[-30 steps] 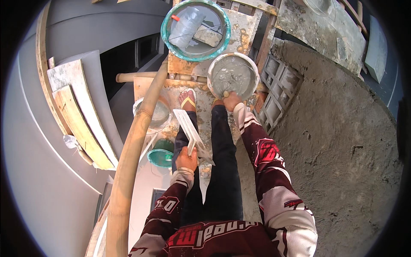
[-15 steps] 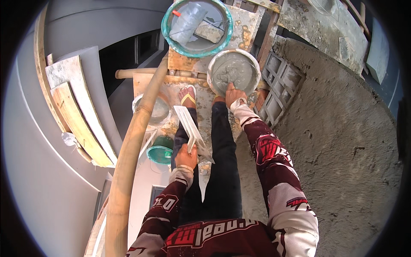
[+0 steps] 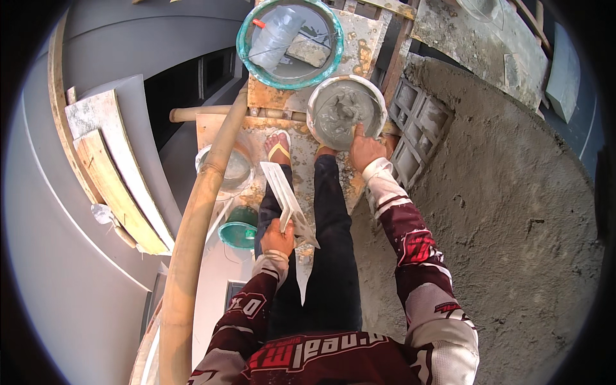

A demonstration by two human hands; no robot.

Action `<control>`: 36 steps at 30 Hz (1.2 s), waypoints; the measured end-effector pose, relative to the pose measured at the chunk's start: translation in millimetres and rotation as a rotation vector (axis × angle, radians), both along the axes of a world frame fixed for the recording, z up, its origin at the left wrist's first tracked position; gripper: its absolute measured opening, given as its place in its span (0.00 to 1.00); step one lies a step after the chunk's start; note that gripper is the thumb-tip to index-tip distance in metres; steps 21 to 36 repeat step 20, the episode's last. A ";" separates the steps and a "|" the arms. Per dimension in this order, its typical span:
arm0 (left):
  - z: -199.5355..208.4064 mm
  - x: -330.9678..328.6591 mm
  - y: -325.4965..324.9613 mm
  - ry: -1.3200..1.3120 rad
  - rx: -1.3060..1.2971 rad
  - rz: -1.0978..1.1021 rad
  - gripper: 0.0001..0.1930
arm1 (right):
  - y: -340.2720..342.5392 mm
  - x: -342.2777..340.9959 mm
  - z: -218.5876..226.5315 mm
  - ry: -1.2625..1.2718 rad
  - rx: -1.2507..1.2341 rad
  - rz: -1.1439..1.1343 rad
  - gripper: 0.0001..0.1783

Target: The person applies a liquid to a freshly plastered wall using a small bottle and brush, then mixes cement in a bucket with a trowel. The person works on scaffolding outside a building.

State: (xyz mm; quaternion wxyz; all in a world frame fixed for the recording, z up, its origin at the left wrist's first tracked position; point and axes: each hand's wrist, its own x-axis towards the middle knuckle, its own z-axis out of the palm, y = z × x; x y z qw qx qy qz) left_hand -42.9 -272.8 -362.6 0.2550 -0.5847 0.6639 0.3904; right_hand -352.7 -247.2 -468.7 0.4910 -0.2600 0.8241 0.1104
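My left hand (image 3: 278, 239) is closed round the handle of a long pale plastering float (image 3: 287, 196), held tilted in front of my legs. At the near right rim of a round white-rimmed bucket (image 3: 312, 122), my right hand (image 3: 368, 149) is closed, fingertips over the bucket. Whatever those fingers grip is mostly hidden by the hand. Inside the bucket, wet grey mortar (image 3: 337, 114) lies stirred into lumps and hollows. To the right spreads a wall of rough grey render (image 3: 487, 212), beside a lattice vent block (image 3: 418, 122).
A teal tub (image 3: 242, 54) of water, holding a plastic bag and a block, stands beyond the bucket. One thick bamboo pole (image 3: 192, 237) crosses the left side. Behind it are a white pail (image 3: 237, 173) and green bucket (image 3: 236, 235). My feet stand on a stained board (image 3: 295, 138).
My right hand has drawn back from over the mortar to the bucket's near right rim. The mortar's surface shows a different, more broken shape. My left hand still holds the float in nearly the same place.
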 end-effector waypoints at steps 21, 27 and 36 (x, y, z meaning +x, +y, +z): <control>-3.3 0.9 3.7 0.022 -0.029 -0.028 0.16 | 14.0 46.5 -40.0 0.007 0.051 -0.087 0.31; -3.3 0.9 3.7 0.022 -0.029 -0.028 0.16 | 14.0 46.5 -40.0 0.007 0.051 -0.087 0.31; -3.3 0.9 3.7 0.022 -0.029 -0.028 0.16 | 14.0 46.5 -40.0 0.007 0.051 -0.087 0.31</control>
